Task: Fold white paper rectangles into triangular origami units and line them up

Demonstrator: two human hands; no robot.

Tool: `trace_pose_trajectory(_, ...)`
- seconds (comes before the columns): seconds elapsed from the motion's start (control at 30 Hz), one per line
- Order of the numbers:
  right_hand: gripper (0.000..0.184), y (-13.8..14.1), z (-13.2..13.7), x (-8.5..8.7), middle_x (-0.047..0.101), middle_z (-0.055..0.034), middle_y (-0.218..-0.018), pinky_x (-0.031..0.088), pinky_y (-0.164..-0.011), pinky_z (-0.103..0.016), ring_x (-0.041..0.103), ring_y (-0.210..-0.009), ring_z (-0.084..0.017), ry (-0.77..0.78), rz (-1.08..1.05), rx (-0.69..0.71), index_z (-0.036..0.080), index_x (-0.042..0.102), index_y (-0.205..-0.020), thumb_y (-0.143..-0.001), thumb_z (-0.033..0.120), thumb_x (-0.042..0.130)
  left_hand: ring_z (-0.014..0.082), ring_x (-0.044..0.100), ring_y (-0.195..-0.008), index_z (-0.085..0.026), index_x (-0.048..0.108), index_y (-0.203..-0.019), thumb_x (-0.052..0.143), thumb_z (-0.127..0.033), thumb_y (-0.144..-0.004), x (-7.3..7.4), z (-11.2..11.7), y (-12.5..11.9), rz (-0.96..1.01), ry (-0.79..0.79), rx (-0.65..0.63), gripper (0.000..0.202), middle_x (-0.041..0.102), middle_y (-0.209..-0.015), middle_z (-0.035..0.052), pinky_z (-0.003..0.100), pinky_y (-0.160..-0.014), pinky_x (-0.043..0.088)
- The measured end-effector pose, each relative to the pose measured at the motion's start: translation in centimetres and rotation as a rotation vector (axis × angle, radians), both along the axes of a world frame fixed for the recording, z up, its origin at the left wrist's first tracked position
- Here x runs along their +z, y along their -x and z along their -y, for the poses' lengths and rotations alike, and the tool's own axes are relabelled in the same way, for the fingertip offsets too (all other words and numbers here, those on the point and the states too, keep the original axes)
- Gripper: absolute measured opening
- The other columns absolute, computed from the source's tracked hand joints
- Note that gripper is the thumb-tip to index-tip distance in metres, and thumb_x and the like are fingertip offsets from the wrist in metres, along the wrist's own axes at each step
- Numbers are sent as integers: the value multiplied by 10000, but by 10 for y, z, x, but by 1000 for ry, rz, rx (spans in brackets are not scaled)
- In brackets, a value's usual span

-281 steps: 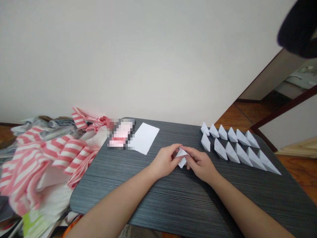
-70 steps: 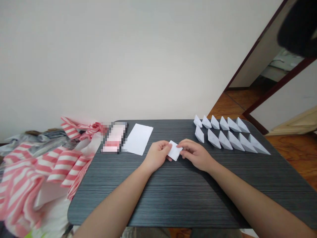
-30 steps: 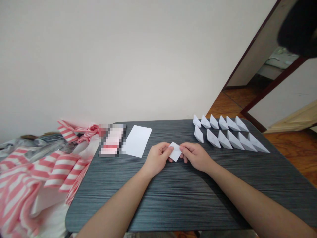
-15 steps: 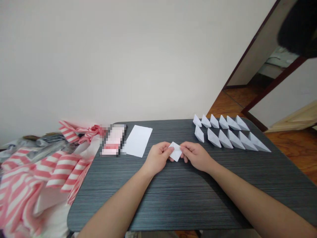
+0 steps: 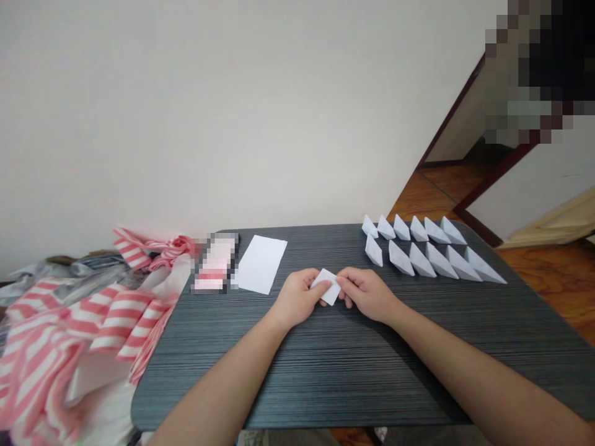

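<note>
A small folded square of white paper (image 5: 330, 292) is held between my two hands, just above the dark table (image 5: 334, 371). My left hand (image 5: 297, 298) pinches its left side, with the thumb lying across the front. At the right corner, my right hand (image 5: 365, 293) grips the paper between thumb and fingers. To the right, several folded white paper boats (image 5: 424, 260) stand in two rows. A stack of flat white paper (image 5: 261, 264) lies left of my hands.
A blurred-out phone-like rectangle (image 5: 215, 263) lies at the table's left back. Left of the table are red-and-white striped cloth (image 5: 118, 319) and other fabric. A wall (image 5: 279, 124) rises behind, with a doorway and wooden floor (image 5: 409, 192) to the right.
My left thumb has slid further over the folded paper, and its face now looks plain where a crease showed before. The paper boats and the stack stay put.
</note>
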State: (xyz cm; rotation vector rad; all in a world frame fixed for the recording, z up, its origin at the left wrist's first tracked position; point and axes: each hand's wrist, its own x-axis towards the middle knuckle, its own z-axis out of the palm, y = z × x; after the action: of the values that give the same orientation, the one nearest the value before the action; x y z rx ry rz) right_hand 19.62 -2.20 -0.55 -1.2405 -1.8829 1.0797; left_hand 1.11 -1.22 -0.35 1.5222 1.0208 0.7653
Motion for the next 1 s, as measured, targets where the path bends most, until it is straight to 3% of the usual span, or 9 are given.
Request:
trace_pose_trajectory(0.3,240,2,0,0,571,21,-576,401,-468,-205,518,-447,-90,29,21,7,177,539,-722,-897,306,436,109,552,-543,-140,575,-733,536,-373,-813,0,1,0,9,-7,-6,249,604,-606,7,199,-502,405)
trace_pose_trajectory(0.53,270,1,-1,-1,548,34,-539,391,-452,-203,503,-417,-87,28,-7,-70,185,498,-679,-902,316,419,124,588,-555,-125,611,-886,505,-393,-832,-7,-3,-1,169,110,6,293,639,-712,44,256,-550,501)
trace_pose_trajectory(1.0,330,-2,-3,-4,535,38,-512,385,-465,-206,472,-398,-82,104,-62,-73,182,488,-644,-905,371,413,125,594,-541,-97,619,-902,513,-438,-824,-9,-8,2,244,192,75,365,636,-695,60,263,-539,526)
